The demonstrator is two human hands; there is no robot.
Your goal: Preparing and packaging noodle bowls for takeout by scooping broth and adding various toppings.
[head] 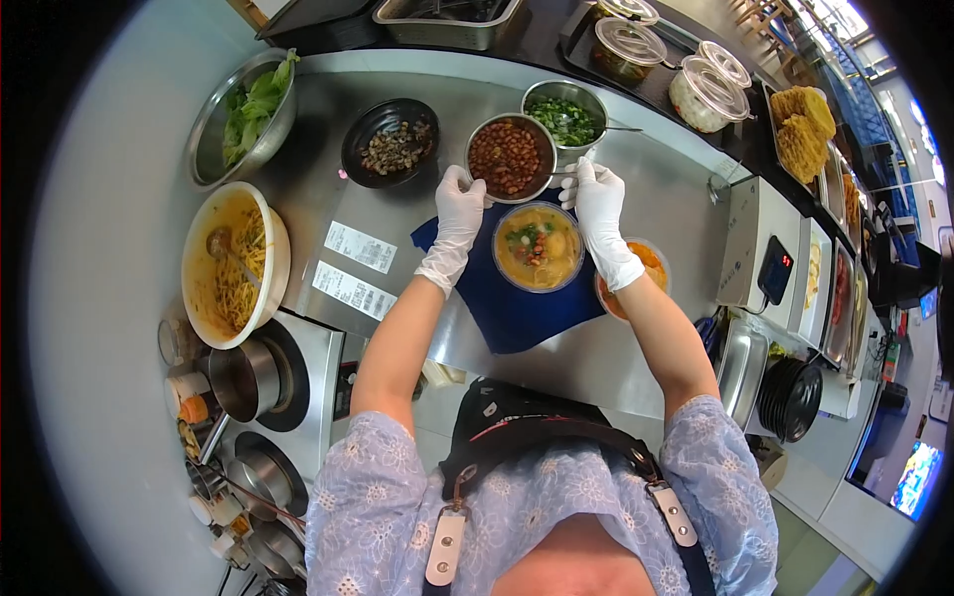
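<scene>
My left hand (pixel 460 212), in a white glove, grips the near-left rim of a steel bowl (pixel 514 199) of reddish-brown peanuts or beans (pixel 504 155). In my gloved right hand (pixel 598 195) is the thin metal handle (pixel 560 174) of a utensil whose other end reaches into that bowl. Just below, a round clear tub holds yellowish soup (pixel 548 261) topped with chopped scallions and a few peanuts or beans. It stands on a dark blue cloth (pixel 507 324). Partly under my right forearm sits another tub of orange-red food (pixel 657 272). Behind the peanut bowl is a steel bowl of chopped scallions (pixel 559 119).
Left are a black bowl (pixel 354 167) of small dark pieces, a steel bowl (pixel 200 153) of lettuce, a white basin (pixel 279 257) of shredded food, and two printed slips (pixel 361 246). A saucepan (pixel 242 380) stands lower left. A scale display (pixel 776 270) and stacked black bowls (pixel 791 398) are right.
</scene>
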